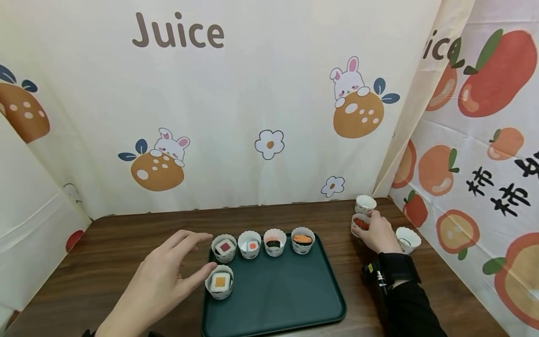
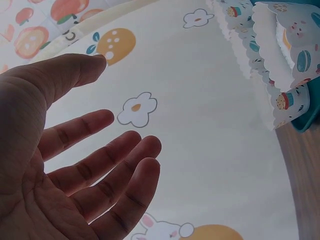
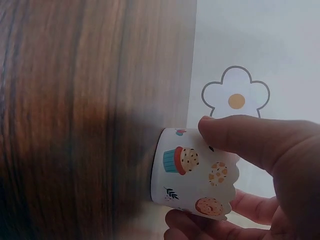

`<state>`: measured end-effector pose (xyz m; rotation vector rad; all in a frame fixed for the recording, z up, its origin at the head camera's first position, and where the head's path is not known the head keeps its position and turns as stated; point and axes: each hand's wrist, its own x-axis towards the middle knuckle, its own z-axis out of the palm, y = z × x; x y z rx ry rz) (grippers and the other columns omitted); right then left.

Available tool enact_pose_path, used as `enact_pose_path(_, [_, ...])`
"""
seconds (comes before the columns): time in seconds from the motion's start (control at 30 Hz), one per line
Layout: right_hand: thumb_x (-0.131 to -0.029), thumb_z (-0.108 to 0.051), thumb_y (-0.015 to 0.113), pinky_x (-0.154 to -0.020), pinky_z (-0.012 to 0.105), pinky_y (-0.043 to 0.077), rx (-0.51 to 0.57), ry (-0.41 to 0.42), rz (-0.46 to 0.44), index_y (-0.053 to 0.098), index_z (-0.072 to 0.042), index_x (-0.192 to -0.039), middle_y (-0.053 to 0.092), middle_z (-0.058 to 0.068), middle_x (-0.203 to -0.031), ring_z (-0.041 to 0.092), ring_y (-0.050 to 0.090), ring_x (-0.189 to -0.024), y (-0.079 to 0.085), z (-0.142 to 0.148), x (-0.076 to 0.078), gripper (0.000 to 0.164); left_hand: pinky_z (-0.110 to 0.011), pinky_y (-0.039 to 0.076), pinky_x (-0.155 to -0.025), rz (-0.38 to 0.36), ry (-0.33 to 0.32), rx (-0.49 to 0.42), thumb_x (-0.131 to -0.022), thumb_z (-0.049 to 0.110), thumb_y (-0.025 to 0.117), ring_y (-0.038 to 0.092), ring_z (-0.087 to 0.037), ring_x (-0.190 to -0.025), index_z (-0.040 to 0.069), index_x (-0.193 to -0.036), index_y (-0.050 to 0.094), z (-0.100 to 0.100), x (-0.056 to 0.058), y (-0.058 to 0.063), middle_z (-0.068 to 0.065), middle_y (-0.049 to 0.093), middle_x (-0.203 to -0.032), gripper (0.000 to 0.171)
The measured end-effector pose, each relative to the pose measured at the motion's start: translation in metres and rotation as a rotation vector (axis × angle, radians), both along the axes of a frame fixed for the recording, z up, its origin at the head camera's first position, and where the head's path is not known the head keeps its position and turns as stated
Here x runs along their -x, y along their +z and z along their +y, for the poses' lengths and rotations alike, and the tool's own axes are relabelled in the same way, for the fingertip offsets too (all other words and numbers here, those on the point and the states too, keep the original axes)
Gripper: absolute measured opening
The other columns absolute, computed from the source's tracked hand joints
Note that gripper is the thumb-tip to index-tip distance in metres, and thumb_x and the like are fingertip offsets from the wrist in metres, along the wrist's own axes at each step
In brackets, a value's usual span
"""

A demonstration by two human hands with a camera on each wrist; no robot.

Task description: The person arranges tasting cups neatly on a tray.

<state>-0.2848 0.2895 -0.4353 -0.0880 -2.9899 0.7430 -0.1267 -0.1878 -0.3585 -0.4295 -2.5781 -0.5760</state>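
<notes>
My right hand (image 1: 382,235) grips a white paper baking cup (image 3: 195,175) with scalloped rim and cupcake prints, thumb on one side and fingers on the other. Something red lies inside that cup in the head view. It stands at the table's right side. My left hand (image 1: 166,276) is held with fingers spread near the tray's left edge, holding nothing. Closest to it are a cup with a yellow-centred white square (image 1: 220,282) and one with a dark-red-centred square (image 1: 225,247). Whether the left fingertips touch these cups is unclear in the head view.
The dark green tray (image 1: 286,290) carries several cups, including orange-topped sushi (image 1: 302,239) and a black-wrapped piece (image 1: 273,243). Beyond my right hand stands another cup (image 1: 365,204); a further cup (image 1: 408,240) is beside its wrist. Printed cloth (image 1: 261,93) rises behind the wooden table.
</notes>
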Motion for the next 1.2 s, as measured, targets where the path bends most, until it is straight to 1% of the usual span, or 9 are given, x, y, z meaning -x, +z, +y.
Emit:
enact_pose_path(0.23, [-0.100, -0.032, 0.071, -0.097, 0.065, 0.052, 0.003, -0.006, -0.013, 0.035, 0.019, -0.146, 0.051, 0.050, -0.134, 0.061, 0.057, -0.122, 0.0008, 0.0003, 0.0002, 0.078, -0.026, 0.055, -0.068, 0.025, -0.023, -0.012, -0.081, 0.028, 0.095, 0.064, -0.007, -0.091, 0.025, -0.126, 0.074, -0.0013, 0.0018, -0.0028, 0.012, 0.070, -0.113, 0.050])
enact_pose_path(0.43, [-0.100, -0.032, 0.072, -0.102, 0.066, 0.051, -0.009, -0.012, -0.027, 0.034, 0.019, -0.149, 0.049, 0.050, -0.141, 0.062, 0.054, -0.129, 0.0002, 0.0021, 0.0010, 0.080, -0.023, 0.053, -0.066, -0.036, -0.014, -0.025, -0.083, 0.029, 0.094, 0.064, -0.007, -0.092, 0.026, -0.127, 0.073, -0.0003, 0.0025, -0.0022, 0.012, 0.070, -0.113, 0.049])
enact_pose_path(0.5, [-0.100, -0.032, 0.073, -0.102, 0.066, 0.050, -0.003, -0.013, -0.026, 0.035, 0.018, -0.149, 0.049, 0.050, -0.142, 0.062, 0.054, -0.129, 0.0003, 0.0029, 0.0008, 0.080, -0.023, 0.053, -0.066, -0.046, -0.012, -0.027, -0.083, 0.029, 0.094, 0.063, -0.007, -0.092, 0.026, -0.127, 0.073, -0.0001, 0.0027, -0.0023, 0.012, 0.070, -0.113, 0.049])
enact_pose_path(0.63, [-0.100, -0.032, 0.072, -0.102, 0.066, 0.051, 0.003, -0.009, -0.024, 0.036, 0.018, -0.148, 0.049, 0.050, -0.142, 0.061, 0.055, -0.128, -0.0001, 0.0036, 0.0002, 0.078, -0.022, 0.052, -0.065, -0.042, -0.010, -0.026, -0.083, 0.029, 0.094, 0.062, -0.006, -0.091, 0.027, -0.127, 0.073, -0.0002, 0.0030, -0.0027, 0.012, 0.070, -0.112, 0.049])
enact_pose_path(0.83, [-0.100, -0.033, 0.072, -0.101, 0.066, 0.051, 0.009, -0.006, -0.042, 0.036, 0.017, -0.147, 0.050, 0.050, -0.142, 0.061, 0.056, -0.128, -0.0012, 0.0052, -0.0001, 0.077, -0.023, 0.053, -0.066, -0.052, 0.001, -0.015, -0.083, 0.031, 0.094, 0.063, -0.006, -0.092, 0.027, -0.128, 0.073, -0.0004, 0.0034, -0.0033, 0.012, 0.071, -0.113, 0.050])
enact_pose_path(0.9, [-0.100, -0.033, 0.072, -0.100, 0.065, 0.052, 0.011, -0.003, -0.045, 0.036, 0.017, -0.147, 0.050, 0.050, -0.142, 0.061, 0.056, -0.128, -0.0010, 0.0055, -0.0003, 0.077, -0.024, 0.054, -0.067, -0.041, -0.003, -0.014, -0.083, 0.030, 0.094, 0.063, -0.006, -0.091, 0.027, -0.128, 0.073, -0.0006, 0.0036, -0.0040, 0.012, 0.071, -0.113, 0.050])
enact_pose_path(1.07, [-0.100, -0.034, 0.072, -0.097, 0.064, 0.053, 0.007, 0.014, -0.028, 0.037, 0.018, -0.147, 0.052, 0.049, -0.140, 0.060, 0.058, -0.124, 0.0010, 0.0052, -0.0018, 0.078, -0.026, 0.055, -0.068, -0.021, -0.010, -0.010, -0.083, 0.030, 0.094, 0.064, -0.005, -0.091, 0.025, -0.127, 0.073, -0.0011, 0.0038, -0.0057, 0.013, 0.071, -0.112, 0.049])
enact_pose_path(1.2, [-0.099, -0.035, 0.073, -0.094, 0.062, 0.054, -0.002, 0.022, -0.009, 0.039, 0.018, -0.146, 0.056, 0.048, -0.136, 0.057, 0.061, -0.118, 0.0046, 0.0042, -0.0039, 0.079, -0.028, 0.058, -0.070, -0.034, -0.003, -0.005, -0.083, 0.030, 0.094, 0.066, -0.006, -0.092, 0.025, -0.128, 0.073, -0.0015, 0.0043, -0.0061, 0.013, 0.071, -0.113, 0.050])
